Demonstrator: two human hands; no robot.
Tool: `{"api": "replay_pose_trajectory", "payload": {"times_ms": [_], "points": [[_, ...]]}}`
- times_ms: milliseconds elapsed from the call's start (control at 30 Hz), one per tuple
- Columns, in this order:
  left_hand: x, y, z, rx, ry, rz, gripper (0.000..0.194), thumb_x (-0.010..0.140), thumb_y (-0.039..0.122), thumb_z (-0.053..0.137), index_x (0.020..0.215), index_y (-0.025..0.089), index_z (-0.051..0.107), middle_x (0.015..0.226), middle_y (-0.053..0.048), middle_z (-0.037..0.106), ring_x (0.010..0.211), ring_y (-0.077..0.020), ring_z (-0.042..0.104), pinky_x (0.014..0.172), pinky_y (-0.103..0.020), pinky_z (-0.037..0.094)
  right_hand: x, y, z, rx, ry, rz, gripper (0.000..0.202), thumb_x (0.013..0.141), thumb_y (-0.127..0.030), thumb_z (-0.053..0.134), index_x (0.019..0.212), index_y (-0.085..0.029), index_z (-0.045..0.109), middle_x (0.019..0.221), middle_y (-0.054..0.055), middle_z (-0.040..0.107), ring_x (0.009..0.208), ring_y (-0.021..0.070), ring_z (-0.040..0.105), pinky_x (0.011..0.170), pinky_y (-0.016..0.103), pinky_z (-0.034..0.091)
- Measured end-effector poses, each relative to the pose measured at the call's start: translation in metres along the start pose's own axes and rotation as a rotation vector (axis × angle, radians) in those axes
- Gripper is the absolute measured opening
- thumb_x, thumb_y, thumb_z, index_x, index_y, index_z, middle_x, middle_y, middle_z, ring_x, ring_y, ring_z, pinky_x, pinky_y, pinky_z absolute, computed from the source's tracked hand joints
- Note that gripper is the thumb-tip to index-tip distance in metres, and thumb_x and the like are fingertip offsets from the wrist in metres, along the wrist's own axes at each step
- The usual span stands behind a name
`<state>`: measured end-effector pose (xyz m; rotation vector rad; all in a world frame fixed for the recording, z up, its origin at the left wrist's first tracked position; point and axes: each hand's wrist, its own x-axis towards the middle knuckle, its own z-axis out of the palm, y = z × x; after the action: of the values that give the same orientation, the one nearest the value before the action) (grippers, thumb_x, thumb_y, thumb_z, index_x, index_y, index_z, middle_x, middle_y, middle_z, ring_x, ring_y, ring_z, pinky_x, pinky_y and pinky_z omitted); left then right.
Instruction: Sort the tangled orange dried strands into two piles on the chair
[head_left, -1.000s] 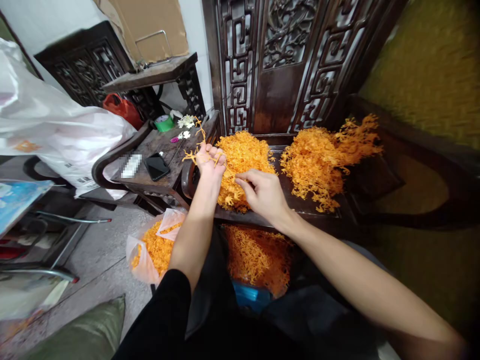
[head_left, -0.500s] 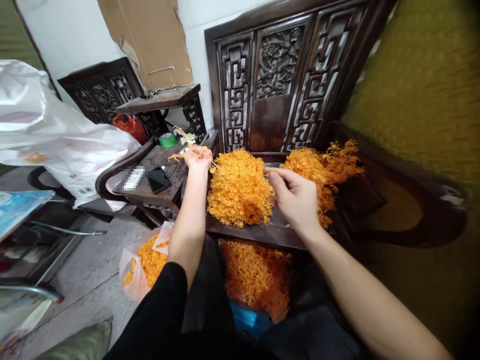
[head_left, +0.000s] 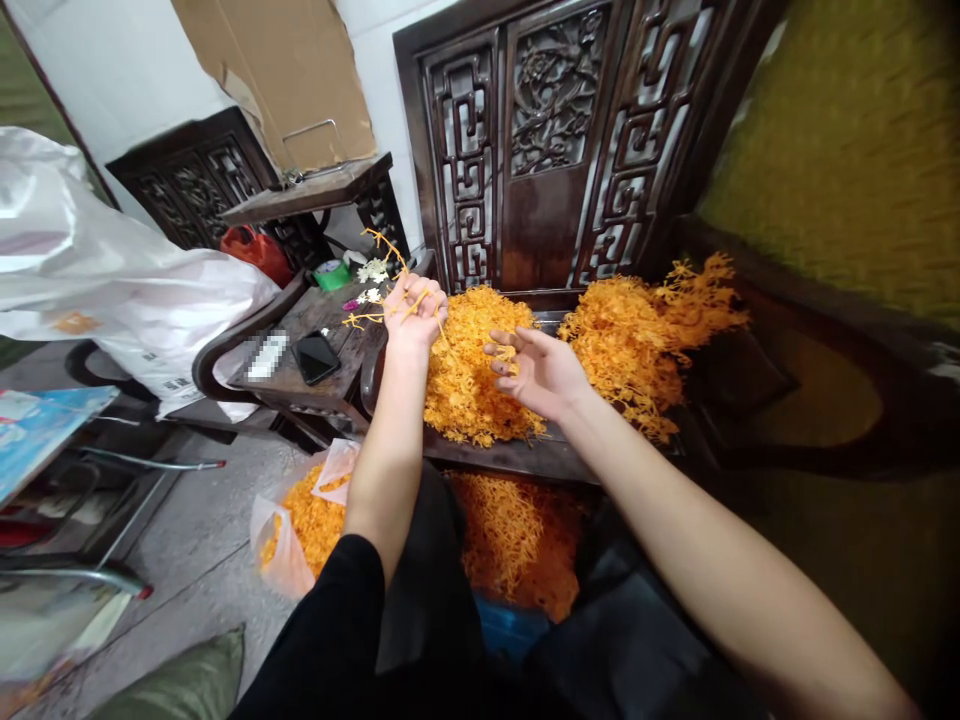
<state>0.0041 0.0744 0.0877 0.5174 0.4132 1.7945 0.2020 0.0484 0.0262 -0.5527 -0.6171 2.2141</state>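
My left hand (head_left: 415, 312) is closed around thin orange stems (head_left: 384, 243) that stick out on both sides, just above the left edge of an orange pile (head_left: 472, 390) on the dark wooden seat. My right hand (head_left: 536, 372) is over the right part of that pile, palm turned up and fingers apart and slightly curled, with no item clearly held. Behind it to the right lies a second orange pile (head_left: 622, 330) with longer branching pieces. White flowers (head_left: 373, 270) are beside my left hand.
A black phone (head_left: 316, 358) and green tape (head_left: 331, 275) lie on the side table (head_left: 292, 315). Below are a plastic bag of orange pieces (head_left: 307, 520) and another orange heap (head_left: 510, 530) above something blue. White sacks (head_left: 172, 300) stand at left.
My right hand has moved left from beside the pile to over it, and its fingers have spread. My left hand has shifted slightly right and turned, showing more of the stems.
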Motion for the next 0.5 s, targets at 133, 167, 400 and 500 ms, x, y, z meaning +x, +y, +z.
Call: {"api": "replay_pose_trajectory", "payload": {"times_ms": [133, 167, 400, 500], "points": [[-0.006, 0.001, 0.009, 0.029, -0.029, -0.004, 0.046, 0.110, 0.019, 0.028, 0.064, 0.020, 0.028, 0.053, 0.006, 0.019, 0.041, -0.0064, 0.021, 0.040, -0.018, 0.023, 0.013, 0.010, 0.012, -0.193, 0.052, -0.017, 0.034, 0.100, -0.047, 0.051, 0.095, -0.018, 0.065, 0.083, 0.006, 0.066, 0.062, 0.0114, 0.046, 0.048, 0.021, 0.032], [-0.008, 0.001, 0.012, 0.030, -0.033, -0.006, 0.046, 0.110, 0.019, 0.028, 0.064, 0.020, 0.028, 0.053, 0.006, 0.019, 0.041, -0.0064, 0.021, 0.040, -0.018, 0.023, 0.014, 0.015, 0.017, -0.260, 0.060, -0.021, 0.038, 0.100, -0.054, 0.051, 0.094, -0.018, 0.065, 0.083, 0.005, 0.066, 0.062, 0.0114, 0.045, 0.049, 0.021, 0.031], [-0.016, -0.008, 0.022, 0.027, -0.113, 0.008, 0.043, 0.111, 0.030, 0.031, 0.069, 0.021, 0.032, 0.056, 0.007, 0.015, 0.042, -0.0077, 0.020, 0.039, -0.019, 0.020, 0.017, 0.045, 0.043, -0.427, -0.064, -0.160, 0.059, 0.078, -0.078, 0.068, 0.082, -0.020, 0.057, 0.066, -0.001, 0.055, 0.058, 0.0105, 0.042, 0.053, 0.024, 0.030], [-0.017, -0.007, 0.023, 0.046, -0.135, 0.012, 0.042, 0.111, 0.030, 0.032, 0.070, 0.022, 0.031, 0.057, 0.007, 0.015, 0.042, -0.0083, 0.018, 0.038, -0.019, 0.018, 0.021, 0.049, 0.040, -0.410, 0.009, -0.337, 0.060, 0.067, -0.072, 0.082, 0.072, -0.020, 0.052, 0.062, -0.005, 0.046, 0.056, 0.0077, 0.037, 0.052, 0.024, 0.027]]}}
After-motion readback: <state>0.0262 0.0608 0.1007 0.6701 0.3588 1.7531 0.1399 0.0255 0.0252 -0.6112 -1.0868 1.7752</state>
